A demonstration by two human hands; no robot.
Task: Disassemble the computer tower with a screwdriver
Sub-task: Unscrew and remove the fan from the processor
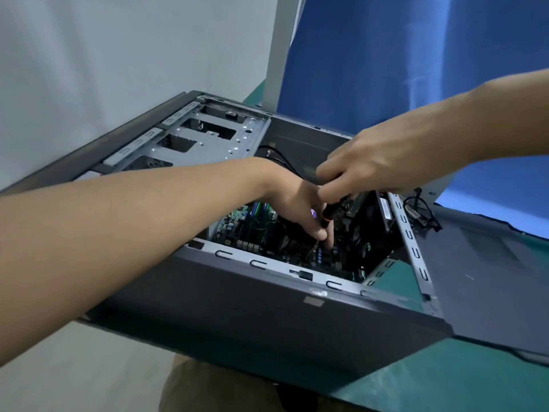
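Computer tower (237,307) lies on its side across the middle of the frame, on a green bench (445,376), with its open side facing up. Inside it, a motherboard (246,227) shows at the bottom of the case, and a bare metal drive cage (208,138) fills the upper left end.

The left hand (300,203) reaches in from the lower left of the frame, with its fingers pointing down to the board, right beside the lower end of the screwdriver (328,215). Whether those fingers pinch the shaft or only touch near it cannot be told. The right hand (380,162) comes in from the upper right and is curled round the top of the screwdriver's black handle, which has an orange band and stands nearly upright over the board.

A dark side panel (490,278) lies flat on the bench at the right edge of the case. Black cables (421,212) hang over the case's right rim. A blue curtain (416,55) fills the upper right, and a pale wall (118,55) the upper left.
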